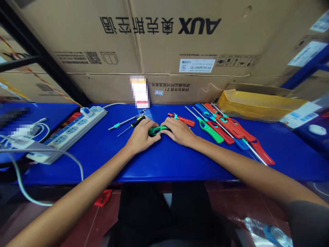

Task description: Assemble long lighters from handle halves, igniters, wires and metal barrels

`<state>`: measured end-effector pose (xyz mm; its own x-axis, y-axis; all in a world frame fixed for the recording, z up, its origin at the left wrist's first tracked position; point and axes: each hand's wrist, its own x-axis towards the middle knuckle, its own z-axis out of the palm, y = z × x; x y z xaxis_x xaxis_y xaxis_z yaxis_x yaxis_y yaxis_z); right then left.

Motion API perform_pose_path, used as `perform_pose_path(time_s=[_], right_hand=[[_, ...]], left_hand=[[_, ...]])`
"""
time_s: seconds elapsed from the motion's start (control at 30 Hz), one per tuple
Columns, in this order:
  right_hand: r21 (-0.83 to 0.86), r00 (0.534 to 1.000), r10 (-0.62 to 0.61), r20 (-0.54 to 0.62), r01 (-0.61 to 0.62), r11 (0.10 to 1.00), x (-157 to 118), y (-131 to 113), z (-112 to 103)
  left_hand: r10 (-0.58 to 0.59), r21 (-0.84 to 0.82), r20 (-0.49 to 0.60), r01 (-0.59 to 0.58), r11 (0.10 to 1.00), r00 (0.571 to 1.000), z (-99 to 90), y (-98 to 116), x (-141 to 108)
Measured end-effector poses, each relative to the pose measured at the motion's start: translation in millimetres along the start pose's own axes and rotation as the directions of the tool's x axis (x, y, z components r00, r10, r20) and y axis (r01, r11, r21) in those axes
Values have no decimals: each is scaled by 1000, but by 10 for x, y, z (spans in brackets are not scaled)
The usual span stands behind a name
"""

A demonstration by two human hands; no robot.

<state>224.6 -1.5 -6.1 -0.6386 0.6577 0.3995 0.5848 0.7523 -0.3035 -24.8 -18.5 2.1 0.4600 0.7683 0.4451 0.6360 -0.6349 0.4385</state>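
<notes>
My left hand point(142, 136) and my right hand point(181, 132) meet over the middle of the blue table. Both have their fingers closed on a green lighter handle point(155, 130), one hand at each end; the fingers hide part of it. Just beyond my left hand lie a screwdriver point(138, 121) with a yellow and black grip and a loose metal lighter tube point(123, 122) with a teal piece on it. Behind my right hand rests a red lighter handle point(186, 120) with a teal trigger.
Several red, green and blue long lighters point(228, 128) are heaped on the right. An open yellow-taped box point(257, 104) stands behind them. To the left are a power strip point(74, 132) and loose white cables. A phone-like upright object point(140, 92), blurred out, leans on the large carton point(159, 51).
</notes>
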Motion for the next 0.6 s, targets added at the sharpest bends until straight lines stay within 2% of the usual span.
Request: perform_pose_path(time_s=[0.3,0.47,0.6], right_hand=[[90,1000,0,6,-1,996,8,64,17],[108,1000,8,10,-9,994,12,127,51],[138,1000,15,-6,-14,990,12,163,90]], left_hand=[[9,-9,26,-9,1000,1000,26,-34,-5],[6,-28,-19,-6,1000,1000,23,-1,-11],[-2,3,8,2,1000,1000,9,44,-4]])
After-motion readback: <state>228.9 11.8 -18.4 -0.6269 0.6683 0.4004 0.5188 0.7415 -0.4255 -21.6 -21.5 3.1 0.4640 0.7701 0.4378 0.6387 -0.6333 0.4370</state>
